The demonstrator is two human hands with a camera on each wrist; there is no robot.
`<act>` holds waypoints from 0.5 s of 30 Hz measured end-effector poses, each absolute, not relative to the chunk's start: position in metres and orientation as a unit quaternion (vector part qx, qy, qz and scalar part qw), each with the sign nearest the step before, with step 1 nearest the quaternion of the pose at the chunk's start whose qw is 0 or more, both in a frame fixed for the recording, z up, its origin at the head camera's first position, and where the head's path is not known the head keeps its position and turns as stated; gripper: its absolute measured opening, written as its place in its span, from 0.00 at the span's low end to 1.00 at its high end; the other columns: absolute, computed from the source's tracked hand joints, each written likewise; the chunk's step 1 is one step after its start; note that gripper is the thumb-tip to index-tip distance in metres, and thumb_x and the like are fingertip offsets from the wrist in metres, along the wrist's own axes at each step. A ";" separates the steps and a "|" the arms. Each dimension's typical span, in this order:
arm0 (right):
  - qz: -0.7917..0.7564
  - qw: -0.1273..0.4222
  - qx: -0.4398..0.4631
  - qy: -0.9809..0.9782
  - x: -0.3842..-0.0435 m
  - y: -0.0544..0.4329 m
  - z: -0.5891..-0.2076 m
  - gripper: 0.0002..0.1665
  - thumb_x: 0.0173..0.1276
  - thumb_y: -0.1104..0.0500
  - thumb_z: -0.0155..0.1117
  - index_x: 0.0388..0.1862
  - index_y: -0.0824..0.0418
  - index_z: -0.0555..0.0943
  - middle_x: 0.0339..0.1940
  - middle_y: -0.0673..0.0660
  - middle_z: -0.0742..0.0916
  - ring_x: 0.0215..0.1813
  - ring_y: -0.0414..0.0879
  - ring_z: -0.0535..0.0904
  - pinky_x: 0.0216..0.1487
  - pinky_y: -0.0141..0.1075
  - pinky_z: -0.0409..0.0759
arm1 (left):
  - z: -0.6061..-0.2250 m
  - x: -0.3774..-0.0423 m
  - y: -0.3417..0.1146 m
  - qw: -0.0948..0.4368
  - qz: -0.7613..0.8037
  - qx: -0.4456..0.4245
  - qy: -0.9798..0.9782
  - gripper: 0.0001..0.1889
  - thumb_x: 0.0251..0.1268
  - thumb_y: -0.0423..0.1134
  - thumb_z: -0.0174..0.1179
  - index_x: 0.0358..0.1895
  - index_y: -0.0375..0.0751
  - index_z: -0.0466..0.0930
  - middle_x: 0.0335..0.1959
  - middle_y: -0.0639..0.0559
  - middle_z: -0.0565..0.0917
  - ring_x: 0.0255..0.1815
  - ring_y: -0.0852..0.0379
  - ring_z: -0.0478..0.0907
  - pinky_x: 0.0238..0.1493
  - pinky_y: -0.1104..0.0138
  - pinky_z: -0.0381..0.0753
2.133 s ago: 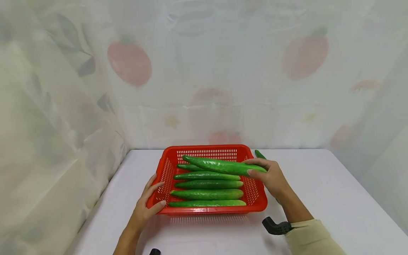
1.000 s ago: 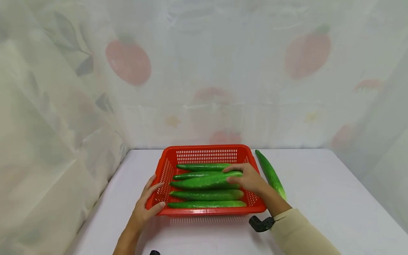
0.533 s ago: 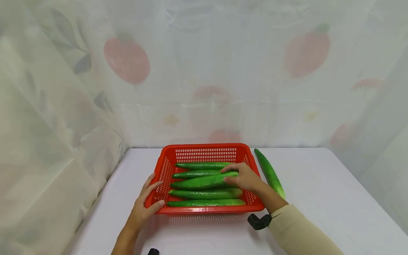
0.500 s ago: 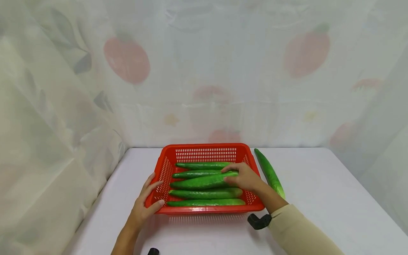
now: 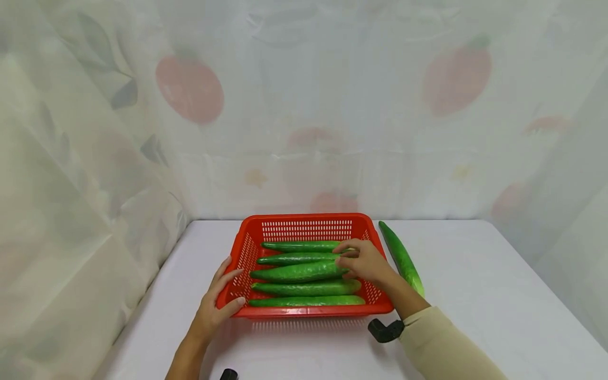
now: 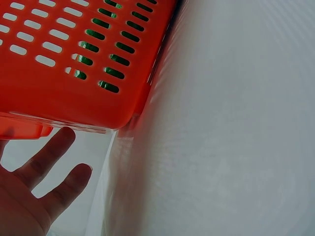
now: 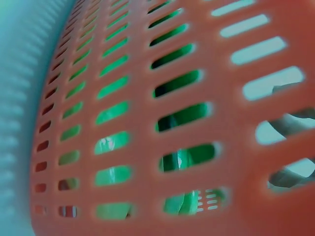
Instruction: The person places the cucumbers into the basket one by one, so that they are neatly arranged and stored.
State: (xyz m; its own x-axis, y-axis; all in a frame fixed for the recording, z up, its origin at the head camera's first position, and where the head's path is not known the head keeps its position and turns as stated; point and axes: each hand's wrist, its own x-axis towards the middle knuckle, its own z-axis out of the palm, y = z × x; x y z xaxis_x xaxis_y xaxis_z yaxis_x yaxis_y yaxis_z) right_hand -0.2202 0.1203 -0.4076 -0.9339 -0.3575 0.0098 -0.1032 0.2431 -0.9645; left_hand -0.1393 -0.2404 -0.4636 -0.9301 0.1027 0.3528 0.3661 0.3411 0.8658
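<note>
Several green cucumbers lie side by side across a red perforated plastic basket (image 5: 309, 311). My right hand (image 5: 369, 262) is over the basket's right side, its loosely bent fingers and thumb above the pale right end of the middle cucumber (image 5: 296, 272). That cucumber rests among the others. On the left, my left hand (image 5: 212, 309) has spread fingers at the basket's left rim and its thumb at the front corner. The left wrist view shows its fingertips (image 6: 78, 174) close to the basket's corner. Through the slots in the right wrist view, green cucumbers (image 7: 113, 142) show.
One more cucumber (image 5: 402, 258) lies on the white table (image 5: 475, 295), just right of the basket. A printed plastic sheet (image 5: 304, 105) hangs behind the table, with another sheet on the left side.
My right hand has lowered a cucumber from above the basket's back right into its middle, and the fingers have loosened from it. The left hand has stayed at the rim.
</note>
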 end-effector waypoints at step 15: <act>-0.657 0.031 -0.163 0.735 -0.211 0.137 -0.398 0.20 0.67 0.59 0.65 0.55 0.66 0.78 0.51 0.68 0.80 0.46 0.64 0.81 0.41 0.53 0.80 | -0.464 -0.140 -0.240 0.118 -0.551 -0.143 -0.814 0.27 0.59 0.34 0.60 0.65 0.43 0.72 0.76 0.55 0.51 0.71 0.48 0.52 0.56 0.72 0.66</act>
State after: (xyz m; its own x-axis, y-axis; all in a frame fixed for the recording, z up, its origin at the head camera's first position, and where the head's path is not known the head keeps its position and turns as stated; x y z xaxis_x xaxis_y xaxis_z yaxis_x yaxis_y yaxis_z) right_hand -0.2110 0.1367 -0.3985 -0.9452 -0.2797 0.1682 -0.1985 0.0834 -0.9766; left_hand -0.1396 -0.2405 -0.4639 -0.9311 0.1029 0.3499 0.3631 0.3528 0.8624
